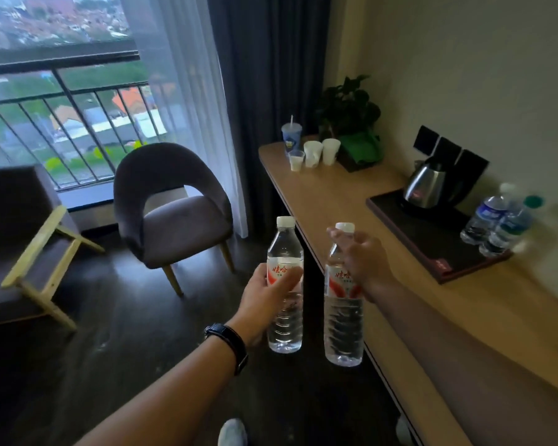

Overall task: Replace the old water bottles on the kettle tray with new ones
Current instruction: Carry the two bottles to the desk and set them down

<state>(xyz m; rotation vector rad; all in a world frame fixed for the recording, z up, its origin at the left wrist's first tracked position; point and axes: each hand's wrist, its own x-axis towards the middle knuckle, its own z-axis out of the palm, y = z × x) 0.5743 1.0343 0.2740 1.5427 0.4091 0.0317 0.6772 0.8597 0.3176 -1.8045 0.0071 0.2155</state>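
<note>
My left hand grips a clear water bottle with a red-and-white label around its middle. A second bottle of the same kind hangs upright from my right hand, which holds it just under the white cap. Both are in the air in front of the wooden counter's edge. On the counter sits a dark kettle tray with a steel kettle at its back. Two blue-labelled water bottles stand at the tray's right end.
The long wooden counter runs along the right wall. At its far end are several cups, a blue straw cup and a potted plant. A grey chair and a wooden-armed seat stand left by the window.
</note>
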